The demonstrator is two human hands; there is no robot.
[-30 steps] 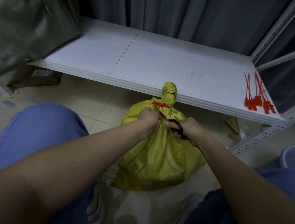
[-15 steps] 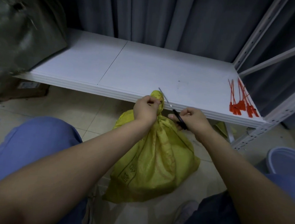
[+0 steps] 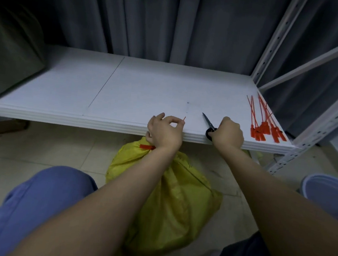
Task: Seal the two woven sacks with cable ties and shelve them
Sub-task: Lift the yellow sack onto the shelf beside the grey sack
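Seemingly the yellow sack is sealed: left hand pinches a red offcut, right hand grips scissors above the shelf. Next, I judge, drop both and lift it.

a single head-worn view looks forward and down, close over the flat white board shelf and pale tiled floor.

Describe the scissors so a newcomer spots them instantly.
Go to the white shelf, front edge, right of centre, between the left hand pinching a thin red offcut and the loose red cable ties. There the right hand grips the scissors by their black handles, blade tip pointing up-left over the board. They are the only black-and-metal item among red plastic.
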